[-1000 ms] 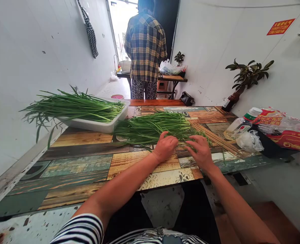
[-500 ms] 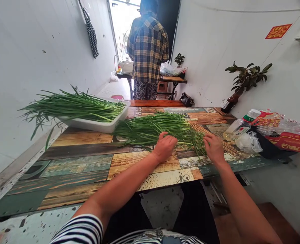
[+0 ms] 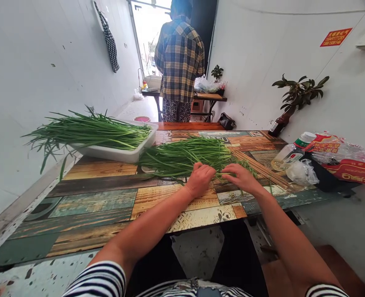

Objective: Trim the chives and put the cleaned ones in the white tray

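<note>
A loose heap of garlic chives [image 3: 185,153] lies across the middle of the patterned table [image 3: 98,202]. At the heap's near edge, my left hand [image 3: 200,179] is closed around chive stalks, whose pale ends stick out to the right. My right hand [image 3: 239,177] has its thumb and fingers at those stalk ends, pinching them. Behind it, partly covered, are small green trimmings [image 3: 247,167] and a spread of thin wooden skewers [image 3: 269,171]. More chives [image 3: 108,130] fill a white plastic tray [image 3: 129,155] at the left, their leaves hanging over its side.
On the right stand a clear plastic bottle [image 3: 293,150], a crumpled plastic bag [image 3: 302,172] and red-printed packaging [image 3: 355,167]. A brown bottle [image 3: 279,123] holds a leafy plant. Beyond the table, a person in a plaid shirt [image 3: 182,62] stands facing away.
My right hand has moved left from the trimmings to the stalk ends beside my left hand. My left hand stays in place on the chives.
</note>
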Demonstrator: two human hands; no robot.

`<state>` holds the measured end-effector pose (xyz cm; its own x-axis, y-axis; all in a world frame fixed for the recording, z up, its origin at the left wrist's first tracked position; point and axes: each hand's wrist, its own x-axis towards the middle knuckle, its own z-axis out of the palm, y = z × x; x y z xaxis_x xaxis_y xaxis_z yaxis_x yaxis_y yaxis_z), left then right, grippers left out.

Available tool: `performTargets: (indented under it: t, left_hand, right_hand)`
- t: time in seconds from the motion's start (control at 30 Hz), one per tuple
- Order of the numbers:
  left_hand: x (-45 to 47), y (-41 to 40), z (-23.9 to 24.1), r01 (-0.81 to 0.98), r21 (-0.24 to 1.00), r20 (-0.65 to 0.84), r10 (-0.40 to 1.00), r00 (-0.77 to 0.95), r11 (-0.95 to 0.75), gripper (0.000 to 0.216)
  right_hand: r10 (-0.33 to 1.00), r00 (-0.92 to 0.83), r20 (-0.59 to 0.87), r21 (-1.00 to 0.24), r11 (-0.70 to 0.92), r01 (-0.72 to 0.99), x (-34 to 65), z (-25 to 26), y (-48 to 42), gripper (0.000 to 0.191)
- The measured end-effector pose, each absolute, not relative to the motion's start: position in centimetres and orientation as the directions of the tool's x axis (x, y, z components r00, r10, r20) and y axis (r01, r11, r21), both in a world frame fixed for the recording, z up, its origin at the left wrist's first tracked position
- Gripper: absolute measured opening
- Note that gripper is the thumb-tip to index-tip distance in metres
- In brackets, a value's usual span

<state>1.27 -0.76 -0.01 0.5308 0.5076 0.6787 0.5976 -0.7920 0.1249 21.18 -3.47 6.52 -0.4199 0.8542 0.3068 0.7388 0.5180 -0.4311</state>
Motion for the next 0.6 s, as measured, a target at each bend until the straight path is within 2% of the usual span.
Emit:
performTargets:
  t: [0.07, 0.17, 0.3, 0.43, 0.5, 0.6]
  left_hand:
    - [1.2, -0.7, -0.1, 0.597, 0.105, 0.668, 0.501, 0.55, -0.796, 0.02]
    - [1.2, -0.7, -0.1, 0.582, 0.062, 0.647, 0.477, 0.595, -0.81, 0.02]
    - [1.3, -0.8, 0.0, 0.585, 0.049, 0.648, 0.472, 0.598, -0.809, 0.02]
    - [1.5, -0.8, 0.1, 0.604, 0.106, 0.703, 0.489, 0.517, -0.79, 0.022]
    - [1.6, -0.9, 0.2, 0.6, 0.156, 0.727, 0.503, 0.468, -0.785, 0.022]
    - [1.5, -1.2, 0.5, 0.574, 0.23, 0.75, 0.519, 0.41, -0.786, 0.02]
  right_hand:
    - [0.845, -0.454, 0.281, -0.384, 0.533, 0.754, 20.8, 6.1, -3.1, 0.031]
    - [0.867, -0.452, 0.21, -0.391, 0.498, 0.774, 21.2, 5.1, -2.7, 0.037]
    - [0.914, -0.378, 0.15, -0.507, 0.399, 0.764, 24.0, 4.4, -2.8, 0.047]
    - [0.97, -0.097, 0.224, -0.666, 0.225, 0.711, 25.9, 4.5, -3.9, 0.05]
    - [0.964, -0.009, 0.265, -0.717, 0.203, 0.667, 25.0, 4.4, -4.4, 0.048]
    - [0.957, -0.093, 0.273, -0.752, 0.273, 0.6, 22.0, 3.8, -5.0, 0.04]
